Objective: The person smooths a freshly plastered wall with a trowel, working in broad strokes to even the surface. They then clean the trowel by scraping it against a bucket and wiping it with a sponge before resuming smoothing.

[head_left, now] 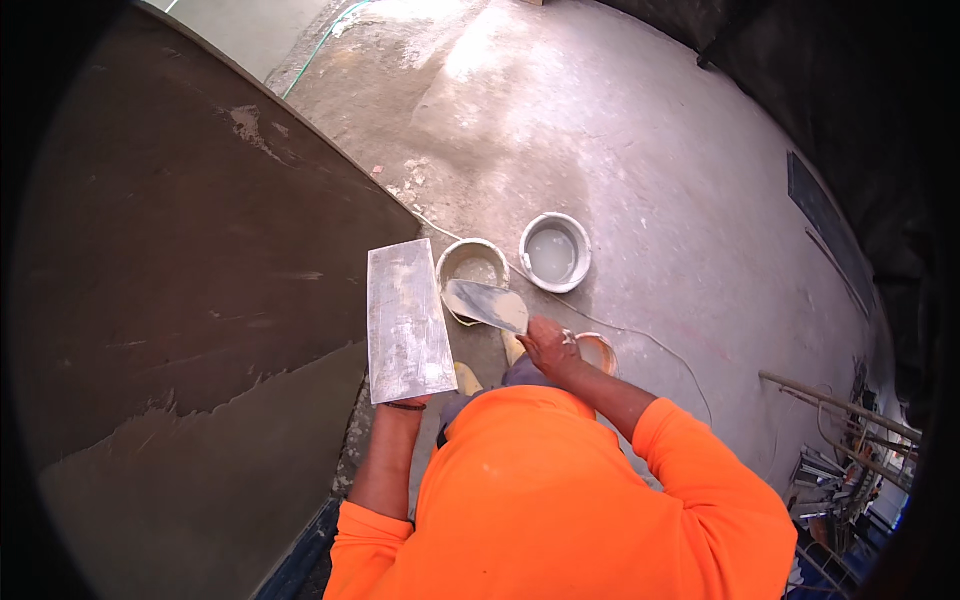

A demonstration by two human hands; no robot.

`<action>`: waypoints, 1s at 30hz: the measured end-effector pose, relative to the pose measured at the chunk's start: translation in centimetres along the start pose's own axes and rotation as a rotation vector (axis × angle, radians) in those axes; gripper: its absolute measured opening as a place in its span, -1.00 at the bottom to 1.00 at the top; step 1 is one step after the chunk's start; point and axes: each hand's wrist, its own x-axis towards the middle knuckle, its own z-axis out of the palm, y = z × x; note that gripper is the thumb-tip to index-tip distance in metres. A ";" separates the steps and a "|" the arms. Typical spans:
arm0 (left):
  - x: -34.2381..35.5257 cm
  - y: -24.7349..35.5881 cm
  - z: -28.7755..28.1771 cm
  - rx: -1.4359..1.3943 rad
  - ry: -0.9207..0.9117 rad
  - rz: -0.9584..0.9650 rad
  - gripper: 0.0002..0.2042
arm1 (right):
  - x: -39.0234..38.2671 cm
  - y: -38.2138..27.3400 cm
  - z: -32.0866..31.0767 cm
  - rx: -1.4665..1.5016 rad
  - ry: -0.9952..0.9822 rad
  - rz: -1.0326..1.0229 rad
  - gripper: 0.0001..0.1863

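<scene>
My left hand [408, 401] is mostly hidden under the near end of a long rectangular plastering trowel [408, 325], gripping it from below. Its flat metal face is turned up and smeared with thin pale residue; the handle is out of sight. In my right hand [550, 345], fingers closed, is a hand trowel [485, 305] with a tapered, rounded blade, partly coated in beige plaster. That blade reaches over the near rim of a plaster-smeared bucket [473, 244], just right of the rectangular trowel. The two tools are close together, with a narrow gap.
A second bucket [555, 222] holding greyish liquid stands beyond. An orange-rimmed bucket [597, 350] is partly hidden by my right arm. A wall [200, 250], part dark and part lighter, rises at left. A pale cable [640, 332] crosses the floor; poles [840, 405] and clutter lie right.
</scene>
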 end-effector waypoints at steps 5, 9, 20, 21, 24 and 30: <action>-0.3 0.1 1.5 0.112 0.068 0.060 -0.43 | 2.0 -2.4 -1.5 0.248 0.081 -0.049 -0.77; 0.7 -2.2 4.4 -0.001 0.145 0.040 -0.41 | 2.2 -3.3 0.1 0.152 0.041 -0.230 -0.81; 0.2 0.5 1.4 0.155 -0.096 0.071 -0.54 | -0.1 -3.2 -6.3 0.250 -0.117 -0.201 -0.82; 0.5 0.7 1.2 0.195 -0.016 0.106 -0.55 | 0.2 -3.8 -6.9 0.223 -0.193 -0.261 -0.81; 0.8 0.9 0.9 0.277 0.017 0.114 -0.55 | 1.4 -4.7 -7.0 0.166 -0.323 -0.345 -0.78; -1.4 -0.1 2.4 0.267 -0.023 0.002 -0.60 | 6.8 -1.3 0.8 0.030 -0.339 0.025 -0.76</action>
